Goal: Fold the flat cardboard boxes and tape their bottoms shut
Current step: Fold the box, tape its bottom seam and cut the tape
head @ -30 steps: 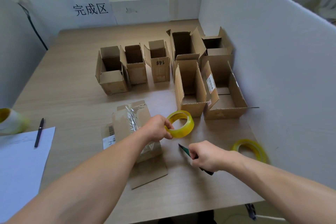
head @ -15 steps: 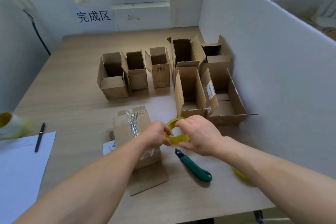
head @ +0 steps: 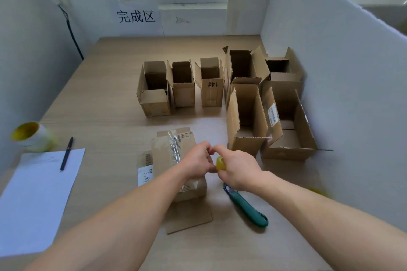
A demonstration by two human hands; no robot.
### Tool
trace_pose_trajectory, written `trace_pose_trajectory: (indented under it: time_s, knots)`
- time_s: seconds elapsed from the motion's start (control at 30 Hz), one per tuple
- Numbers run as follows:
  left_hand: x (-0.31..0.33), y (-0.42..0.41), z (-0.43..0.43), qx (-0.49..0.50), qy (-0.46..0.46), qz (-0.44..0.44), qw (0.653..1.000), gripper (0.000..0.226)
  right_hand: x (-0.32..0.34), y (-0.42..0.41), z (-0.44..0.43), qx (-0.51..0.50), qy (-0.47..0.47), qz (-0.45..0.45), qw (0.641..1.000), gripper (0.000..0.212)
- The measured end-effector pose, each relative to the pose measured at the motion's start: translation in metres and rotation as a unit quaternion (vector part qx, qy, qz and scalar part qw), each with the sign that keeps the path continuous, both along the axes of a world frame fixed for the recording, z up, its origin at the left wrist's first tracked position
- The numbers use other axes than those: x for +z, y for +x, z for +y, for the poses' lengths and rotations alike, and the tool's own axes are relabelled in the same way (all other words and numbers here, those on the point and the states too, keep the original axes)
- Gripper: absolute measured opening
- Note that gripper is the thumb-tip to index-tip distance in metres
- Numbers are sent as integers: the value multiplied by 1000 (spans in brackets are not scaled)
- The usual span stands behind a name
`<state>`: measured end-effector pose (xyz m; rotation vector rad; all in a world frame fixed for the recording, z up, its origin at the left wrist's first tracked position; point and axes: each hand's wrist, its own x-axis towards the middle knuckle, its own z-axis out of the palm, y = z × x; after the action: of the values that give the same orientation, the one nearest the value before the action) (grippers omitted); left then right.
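Your left hand (head: 197,161) and right hand (head: 236,168) both curl round the glossy yellow tape roll (head: 221,163), just over the right edge of the flat cardboard box (head: 164,156). That box lies matte, with a shiny tape strip; a green plastic knife (head: 246,207) lies just right of it, open-topped corrugated boxes (head: 246,116) beyond it, bare wood-grain table (head: 99,105) to its left

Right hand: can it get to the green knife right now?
Probably yes. The knife lies bare on the table close by the right hand, nothing over it. But that hand grips the tape roll together with the left hand, so it must let go first.
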<state>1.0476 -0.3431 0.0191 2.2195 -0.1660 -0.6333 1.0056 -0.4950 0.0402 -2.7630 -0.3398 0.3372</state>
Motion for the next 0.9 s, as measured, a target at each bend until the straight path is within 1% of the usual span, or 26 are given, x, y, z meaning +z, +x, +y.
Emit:
trace_pose_trajectory:
  time_s: [0.17,0.3,0.37,0.47,0.53,0.6,0.63,0.67,0.7,0.73,0.77,0.8,0.9]
  knots:
    - [1,-6,13,26,-35,-16,999,36,3,12,13,-12,-4,10,1000,35]
    - [-3,-15,21,74,-72,-22,994,44,6,18,17,-4,-47,53,997,24]
    - [-5,-19,25,72,-71,-23,995,48,5,18,18,-7,-46,68,997,21]
    - [-12,-24,30,73,-61,-45,994,45,3,16,21,0,-42,52,998,15]
    - [-18,-28,34,86,-51,-64,993,44,2,14,22,3,-35,44,998,15]
    - [-20,-33,41,81,-8,-109,991,43,1,13,21,-7,-28,39,999,15]
    - [-19,-37,43,59,43,-146,987,41,0,13,20,-14,-24,37,999,15]
    - [-18,-44,45,31,116,-187,975,42,0,13,18,-20,-22,32,999,16]
    - [-16,-51,44,12,200,-218,955,45,0,13,16,-28,-22,25,999,18]
    - [-15,-59,40,11,273,-223,936,50,1,13,15,-33,-24,15,999,19]
    - [-15,-64,36,25,317,-203,926,54,2,14,15,-37,-26,1,999,19]
    - [-16,-68,32,49,332,-173,926,57,3,14,15,-39,-24,-13,999,18]
    - [-28,-74,25,109,326,-107,933,66,9,15,17,-41,-11,-47,998,20]
